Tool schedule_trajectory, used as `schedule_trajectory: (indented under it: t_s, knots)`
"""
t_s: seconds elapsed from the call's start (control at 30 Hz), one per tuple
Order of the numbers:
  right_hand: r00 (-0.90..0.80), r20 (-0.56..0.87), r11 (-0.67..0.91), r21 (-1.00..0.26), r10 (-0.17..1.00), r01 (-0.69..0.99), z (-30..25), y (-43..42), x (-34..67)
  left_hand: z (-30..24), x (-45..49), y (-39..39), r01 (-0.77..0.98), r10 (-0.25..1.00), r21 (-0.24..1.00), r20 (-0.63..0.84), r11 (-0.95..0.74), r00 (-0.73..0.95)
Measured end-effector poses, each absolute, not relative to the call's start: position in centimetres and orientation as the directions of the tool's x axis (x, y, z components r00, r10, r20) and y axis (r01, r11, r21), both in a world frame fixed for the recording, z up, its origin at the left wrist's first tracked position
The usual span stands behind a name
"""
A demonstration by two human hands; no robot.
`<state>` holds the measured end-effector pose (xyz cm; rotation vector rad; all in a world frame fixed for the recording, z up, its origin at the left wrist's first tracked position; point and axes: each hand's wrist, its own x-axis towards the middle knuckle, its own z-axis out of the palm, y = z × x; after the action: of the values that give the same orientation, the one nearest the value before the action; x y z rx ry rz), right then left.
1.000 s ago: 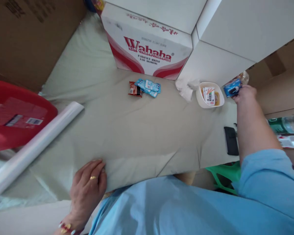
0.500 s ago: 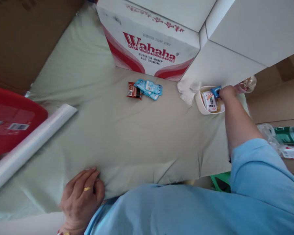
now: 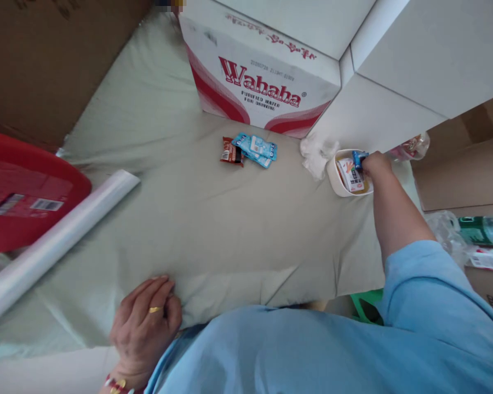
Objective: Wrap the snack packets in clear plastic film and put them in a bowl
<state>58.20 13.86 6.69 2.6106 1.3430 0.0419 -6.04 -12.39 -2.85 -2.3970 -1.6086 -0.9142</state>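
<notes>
Far to the right, my right hand [image 3: 378, 165] is closed on a small blue packet [image 3: 359, 160] at the rim of a white oval tub [image 3: 339, 183]. A white printed sachet [image 3: 350, 175] lies in the tub, with something yellowish under it; my hand hides the tub's right side. My left hand [image 3: 145, 317] rests on the near edge of the cloth-covered table [image 3: 213, 230], its fingers curled together and nothing visible in them. Several light-blue sachets [image 3: 257, 149] lie overlapped on the cloth beside a brown-orange wrapped snack [image 3: 231, 151].
Behind the sachets stands a Wahaha water carton [image 3: 263, 87], next to white cabinets [image 3: 394, 93]. Crumpled white tissue [image 3: 317, 156] touches the tub's left side. A red plastic container [image 3: 33, 197] and a long clear plastic roll [image 3: 66, 241] lie left. Bottles [image 3: 482, 230] are at far right.
My right hand has moved slightly left and down, bringing the blue packet lower over the tub. The view has shifted a little; my left hand stays on the table edge.
</notes>
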Motion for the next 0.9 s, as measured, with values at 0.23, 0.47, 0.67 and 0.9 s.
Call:
schedule_trajectory:
  t_s: [0.23, 0.47, 0.67, 0.9]
  knots:
    - [0.709, 0.112, -0.717, 0.148, 0.697, 0.681, 9.7, 12.1, 56.0, -2.9, -6.0, -12.5, 0.869, 0.800, 0.238, 0.545, -0.434, 0.250]
    - [0.441, 0.039, -0.443, 0.059, 0.897, 0.895, 7.5, 10.5, 53.4, -2.8, -6.0, -12.5, 0.874, 0.807, 0.233, 0.534, -0.426, 0.251]
    - [0.463, 0.043, -0.465, 0.096, 0.886, 0.880, 5.2, 10.7, 52.6, -3.2, -6.1, -12.6, 0.871, 0.816, 0.262, 0.530, -0.415, 0.229]
    - [0.481, 0.030, -0.482, 0.019, 0.876, 0.876, 4.9, 11.6, 53.7, -3.0, -5.9, -12.5, 0.871, 0.801, 0.248, 0.550, -0.425, 0.234]
